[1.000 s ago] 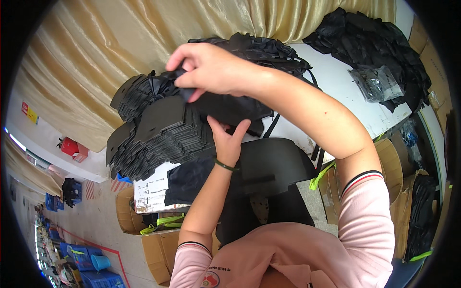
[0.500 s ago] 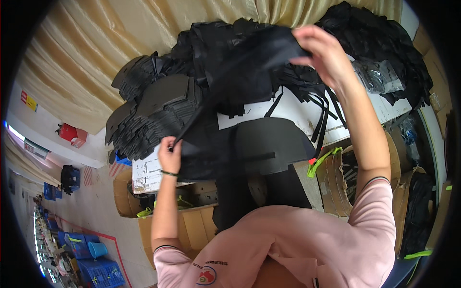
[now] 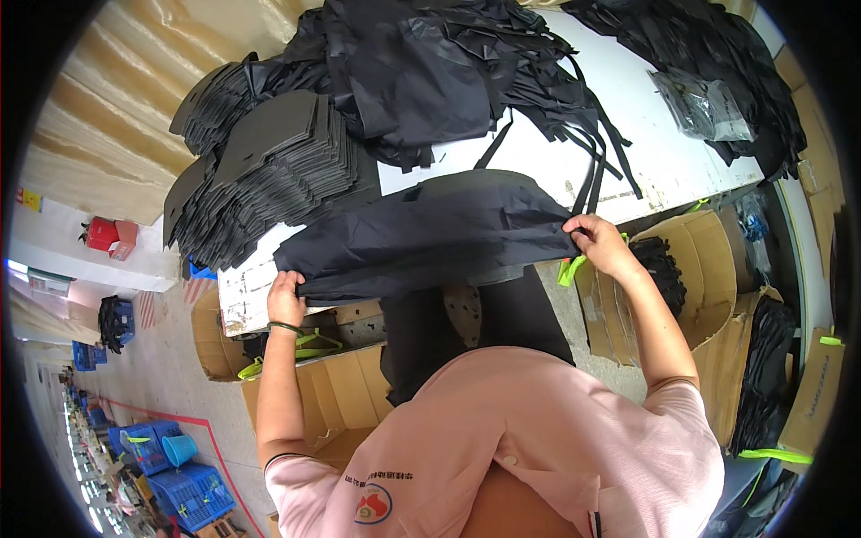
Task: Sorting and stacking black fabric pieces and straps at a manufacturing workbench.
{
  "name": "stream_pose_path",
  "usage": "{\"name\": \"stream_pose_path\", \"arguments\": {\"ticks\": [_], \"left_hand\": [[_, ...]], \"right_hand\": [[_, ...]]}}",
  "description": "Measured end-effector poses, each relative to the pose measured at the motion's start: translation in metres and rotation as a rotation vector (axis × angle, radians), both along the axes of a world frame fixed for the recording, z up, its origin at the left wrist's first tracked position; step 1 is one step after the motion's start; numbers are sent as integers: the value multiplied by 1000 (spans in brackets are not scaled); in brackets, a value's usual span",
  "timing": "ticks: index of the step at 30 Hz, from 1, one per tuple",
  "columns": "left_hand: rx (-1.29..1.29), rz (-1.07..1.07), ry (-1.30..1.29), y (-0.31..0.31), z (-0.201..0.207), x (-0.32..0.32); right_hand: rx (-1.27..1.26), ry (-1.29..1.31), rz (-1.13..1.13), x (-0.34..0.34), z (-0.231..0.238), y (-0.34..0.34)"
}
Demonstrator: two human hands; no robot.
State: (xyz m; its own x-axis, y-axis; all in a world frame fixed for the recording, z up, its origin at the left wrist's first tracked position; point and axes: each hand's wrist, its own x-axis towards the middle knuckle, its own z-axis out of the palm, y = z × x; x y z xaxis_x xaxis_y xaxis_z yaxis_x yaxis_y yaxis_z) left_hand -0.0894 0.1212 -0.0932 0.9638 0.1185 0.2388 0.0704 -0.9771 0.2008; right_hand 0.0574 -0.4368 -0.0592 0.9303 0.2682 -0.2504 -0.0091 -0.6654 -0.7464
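Note:
Between my hands a piece of black fabric (image 3: pixel 404 235) stretches sideways over the near edge of the white table (image 3: pixel 664 193). My left hand (image 3: pixel 287 296) pinches its left end. At the other end, my right hand (image 3: pixel 599 244) grips the right corner between thumb and fingers. Behind the fabric, the curved top of a dark grey foam panel (image 3: pixel 484 182) shows; its lower part is mostly hidden. Left of it stand stacks of similar dark grey panels (image 3: pixel 278 152).
A heap of black fabric pieces with straps (image 3: pixel 421 76) lies at the back of the table. More black pieces (image 3: pixel 708 54) and a clear plastic bag (image 3: pixel 704 106) lie at the right. Cardboard boxes (image 3: pixel 708 269) stand below, and blue crates (image 3: pixel 188 493) on the floor at left.
My right hand has come down from the upper right to the table's near edge, drawing the fabric flat across the grey panel. My left hand has shifted slightly left and down.

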Motion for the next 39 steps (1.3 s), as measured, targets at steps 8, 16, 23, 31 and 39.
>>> {"name": "stream_pose_path", "arguments": {"ticks": [8, 16, 23, 31, 39], "left_hand": [[-69, -53, 85, -1, 19, 6], [-480, -32, 382, 58, 45, -7], [342, -313, -467, -46, 149, 30], [62, -421, -525, -90, 180, 88], [-46, -91, 165, 57, 181, 166]], "right_hand": [[-219, -617, 760, -28, 26, 79], [-353, -394, 987, -21, 3, 88], [421, -188, 745, 20, 73, 161], [1073, 282, 604, 14, 87, 267], [1035, 425, 558, 8, 69, 265]]}}
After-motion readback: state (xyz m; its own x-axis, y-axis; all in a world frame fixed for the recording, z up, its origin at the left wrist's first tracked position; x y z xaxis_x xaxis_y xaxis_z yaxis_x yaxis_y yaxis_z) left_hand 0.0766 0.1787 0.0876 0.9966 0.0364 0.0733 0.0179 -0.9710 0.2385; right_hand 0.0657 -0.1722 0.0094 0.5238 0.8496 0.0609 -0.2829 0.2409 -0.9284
